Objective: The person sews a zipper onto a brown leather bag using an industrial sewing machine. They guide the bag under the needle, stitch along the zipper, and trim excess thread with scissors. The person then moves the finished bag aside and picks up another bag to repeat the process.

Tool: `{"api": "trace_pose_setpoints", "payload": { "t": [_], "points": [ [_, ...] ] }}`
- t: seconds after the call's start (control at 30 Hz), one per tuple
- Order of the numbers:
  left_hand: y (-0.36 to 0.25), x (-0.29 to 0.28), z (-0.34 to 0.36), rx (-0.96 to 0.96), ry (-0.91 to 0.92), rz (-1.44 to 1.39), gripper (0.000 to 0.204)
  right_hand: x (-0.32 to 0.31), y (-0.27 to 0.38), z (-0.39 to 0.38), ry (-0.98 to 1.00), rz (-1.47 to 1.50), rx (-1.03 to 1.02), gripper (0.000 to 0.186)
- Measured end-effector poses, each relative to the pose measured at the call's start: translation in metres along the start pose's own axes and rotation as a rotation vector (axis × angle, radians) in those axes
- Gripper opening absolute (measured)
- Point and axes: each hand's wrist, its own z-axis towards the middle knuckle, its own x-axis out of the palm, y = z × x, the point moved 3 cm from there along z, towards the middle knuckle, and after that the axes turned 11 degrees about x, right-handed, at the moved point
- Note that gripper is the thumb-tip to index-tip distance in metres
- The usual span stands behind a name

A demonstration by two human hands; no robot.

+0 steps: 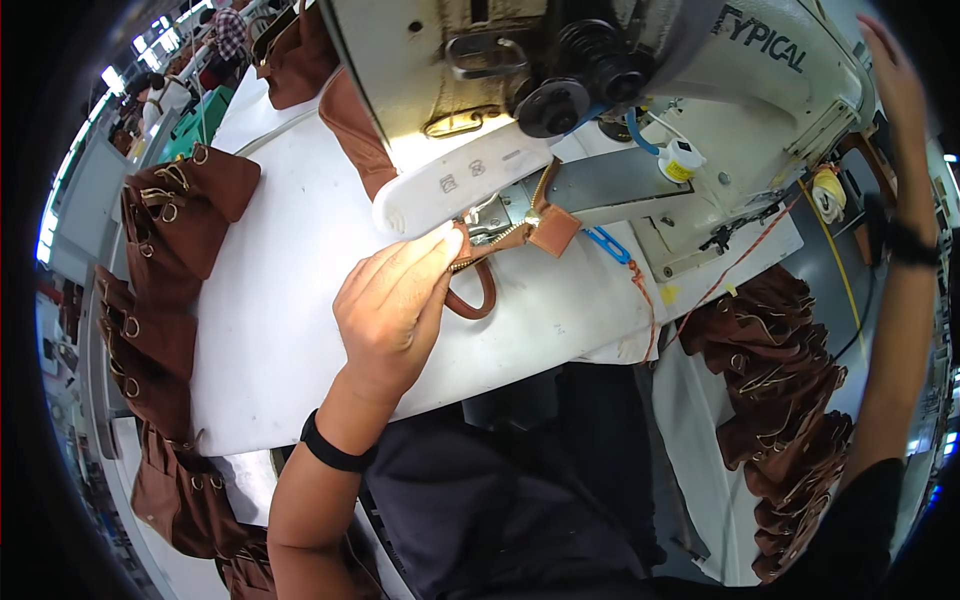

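My left hand (390, 300) pinches a brown leather piece with a gold zipper (515, 236) beside the presser foot (490, 222) of a sewing machine (750, 130). A square leather tab (552, 232) is on the zipper, by its metal slider. A brown leather loop (485, 290) hangs toward me below it. My right hand (895, 85) is raised at the upper right edge, near the machine's right end, with fingers stretched out; what its fingertips touch, I cannot tell.
Brown bags with gold rings (180, 220) line the left side; more (750, 340) are piled at the right. A blue plastic tool (605, 245) with an orange cord lies beside the white worktable's (270, 350) needle area. Other people (220, 30) work at the far left.
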Motion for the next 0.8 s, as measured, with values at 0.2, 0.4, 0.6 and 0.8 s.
{"api": "trace_pose_setpoints", "payload": {
  "t": [0.2,0.4,0.6,0.8],
  "points": [
    [-0.002,0.005,-0.001,-0.02,-0.025,-0.01,0.033,0.067,-0.182,0.086,0.59,0.205,0.534,0.051],
    [-0.002,0.004,-0.002,-0.007,-0.061,-0.001,0.031,0.072,-0.174,-0.112,-0.128,0.258,0.613,0.065],
    [-0.006,0.001,-0.001,-0.09,0.031,-0.001,0.029,0.036,-0.167,-0.033,0.145,0.508,0.557,0.051],
    [-0.005,0.004,0.0,-0.064,-0.013,-0.003,0.031,0.035,-0.039,0.01,0.498,0.2,-0.008,0.032]
  ]
}}
